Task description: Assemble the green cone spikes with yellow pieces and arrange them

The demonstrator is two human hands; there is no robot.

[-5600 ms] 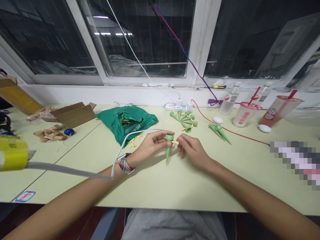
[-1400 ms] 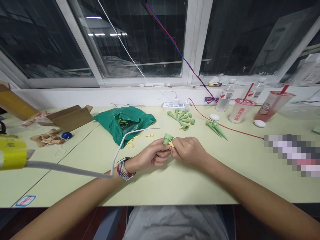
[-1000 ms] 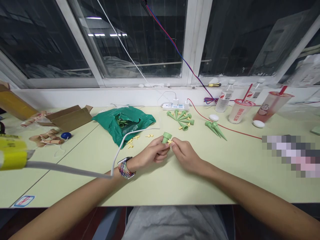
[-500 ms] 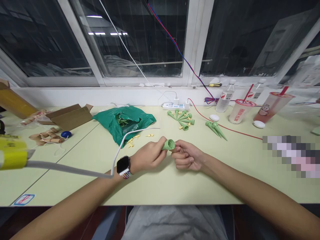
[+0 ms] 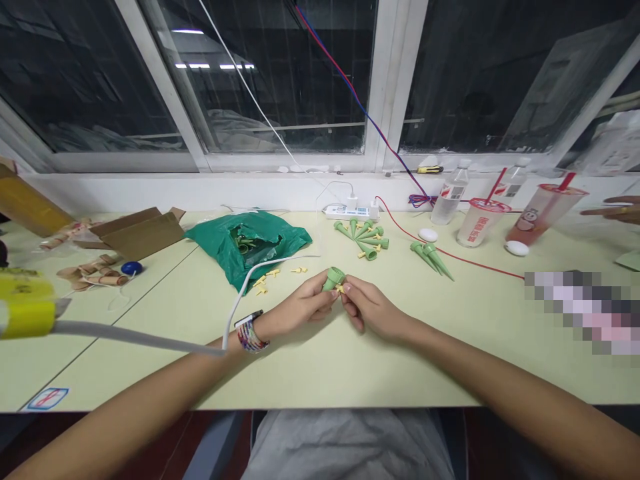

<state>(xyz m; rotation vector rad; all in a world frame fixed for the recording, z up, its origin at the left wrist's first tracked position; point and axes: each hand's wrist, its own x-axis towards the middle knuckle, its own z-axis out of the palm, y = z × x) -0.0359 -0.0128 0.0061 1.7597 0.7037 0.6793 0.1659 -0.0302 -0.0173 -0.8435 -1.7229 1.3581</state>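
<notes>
My left hand (image 5: 306,305) is closed around a green plastic plant-watering spike (image 5: 333,277), its wide threaded mouth tilted up. The spike's lower part is hidden by my fingers. Against its side, the thumb and forefinger of my right hand (image 5: 376,308) pinch a small yellow valve (image 5: 341,289). I cannot tell how far the valve sits in the spike. Loose yellow valves (image 5: 261,285) lie left of my hands. Beyond them, a fan of green spikes (image 5: 370,253) with yellow valves rests on the table, and a few more spikes (image 5: 434,259) lie to the right.
A torn green bag (image 5: 215,243) holds more spikes. A white cable (image 5: 235,313) crosses above my left wrist. Drink cups (image 5: 480,227), bottles (image 5: 449,200) and a power strip (image 5: 345,213) stand along the back. Another person's hand (image 5: 620,211) shows at the right edge.
My hands have turned, tipping the spike's mouth upward, and the yellow valve has come into view at my right fingertips. Another person's hand has appeared at the far right.
</notes>
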